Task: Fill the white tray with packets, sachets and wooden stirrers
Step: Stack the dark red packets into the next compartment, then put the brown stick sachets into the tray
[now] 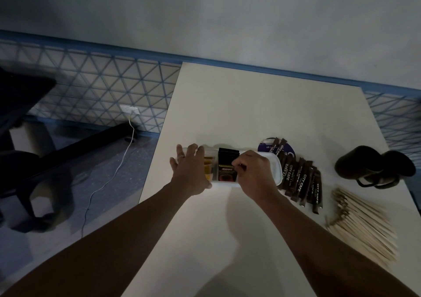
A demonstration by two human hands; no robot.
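Cream bench (250,105) against grey wall (227,18) with triangle-patterned lower panel (102,80). Left hand (190,171) rests spread on white tray (274,166); right hand (252,173) pinches black packet (226,164).

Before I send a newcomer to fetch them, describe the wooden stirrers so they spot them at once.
On the cream table, go to the right edge. Nearer than the two dark mugs, right of the brown sachets, lie the wooden stirrers: the only pale, unprinted sticks.
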